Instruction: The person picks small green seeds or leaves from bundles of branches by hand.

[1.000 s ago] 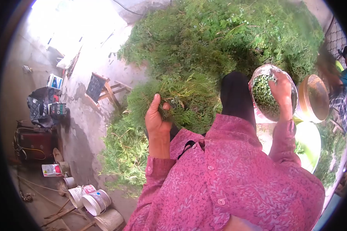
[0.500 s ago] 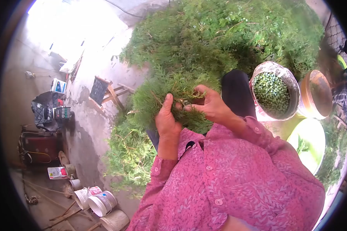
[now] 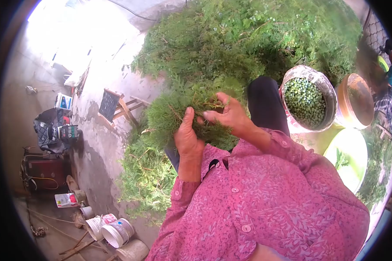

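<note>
My left hand (image 3: pixel 189 141) is closed around a leafy evergreen branch (image 3: pixel 163 115), its thumb pointing up along the stems. The branch lies over my lap, feathery and dense. Facing it, my right hand (image 3: pixel 236 118) works in the same foliage with curled fingers, the thumb near the stems; whatever they pinch is too small or hidden to make out. A bucket (image 3: pixel 332 98) of small green cones (image 3: pixel 304 102) stands beyond my dark-trousered knee (image 3: pixel 268 102).
A large heap of evergreen branches (image 3: pixel 248 39) lies ahead. At right are an orange-rimmed tub (image 3: pixel 343 98), a pale green basin (image 3: pixel 357 167) and another person's checked clothing (image 3: pixel 385 104). A small folding stool (image 3: pixel 110 105) and white buckets (image 3: pixel 117 232) stand at left.
The right thumb has shifted slightly up in the foliage, and the right fingers are spread a little differently. The left hand keeps its hold on the branch. The view has tilted slightly.
</note>
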Tool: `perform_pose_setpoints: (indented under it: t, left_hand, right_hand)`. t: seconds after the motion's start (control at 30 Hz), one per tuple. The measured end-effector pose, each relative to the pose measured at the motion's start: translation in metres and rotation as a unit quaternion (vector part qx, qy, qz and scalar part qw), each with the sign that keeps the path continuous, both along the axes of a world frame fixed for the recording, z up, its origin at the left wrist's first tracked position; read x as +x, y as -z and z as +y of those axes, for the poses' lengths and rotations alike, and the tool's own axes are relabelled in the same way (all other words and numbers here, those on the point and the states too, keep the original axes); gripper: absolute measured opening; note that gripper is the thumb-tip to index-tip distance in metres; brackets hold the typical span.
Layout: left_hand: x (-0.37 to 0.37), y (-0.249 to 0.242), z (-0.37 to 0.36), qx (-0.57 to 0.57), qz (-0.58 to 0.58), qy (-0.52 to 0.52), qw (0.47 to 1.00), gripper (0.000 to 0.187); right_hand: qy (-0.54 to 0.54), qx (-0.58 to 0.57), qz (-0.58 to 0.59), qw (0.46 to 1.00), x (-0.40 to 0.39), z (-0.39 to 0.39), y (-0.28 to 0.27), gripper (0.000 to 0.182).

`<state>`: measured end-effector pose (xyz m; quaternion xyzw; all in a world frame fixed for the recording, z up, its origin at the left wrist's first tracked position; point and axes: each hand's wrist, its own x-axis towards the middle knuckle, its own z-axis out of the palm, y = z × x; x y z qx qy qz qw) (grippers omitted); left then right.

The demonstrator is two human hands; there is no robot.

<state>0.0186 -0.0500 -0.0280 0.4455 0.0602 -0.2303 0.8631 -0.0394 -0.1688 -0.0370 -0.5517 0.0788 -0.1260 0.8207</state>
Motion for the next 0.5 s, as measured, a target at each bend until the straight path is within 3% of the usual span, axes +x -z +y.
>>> perform_pose_setpoints:
  t: [0.07,0.2,0.27,0.37,0.5]
  left_hand:
    - [0.001,-0.001,-0.003,0.002,-0.023,-0.017,1.0,0.025]
    - [0.004,0.006,0.0,0.039,-0.056,-0.018,0.998,0.029]
    - [0.001,0.003,-0.004,0.02,-0.046,-0.019,0.999,0.028]
    - [-0.002,-0.002,-0.007,0.057,-0.07,-0.025,0.996,0.027]
    - [-0.002,-0.007,-0.007,0.052,-0.055,-0.029,0.997,0.027]
  right_hand:
    - [0.002,0.079,-0.048,0.996,0.003,0.003,-0.001,0.029]
    - [-0.053,0.065,-0.039,0.996,0.001,-0.006,0.001,0.035]
    - [-0.098,0.047,0.018,0.994,0.0,-0.008,0.007,0.041]
    - [-0.013,0.127,0.017,0.992,0.004,0.008,0.027,0.045]
    - [-0.08,0.161,0.013,0.984,0.001,-0.003,0.012,0.046]
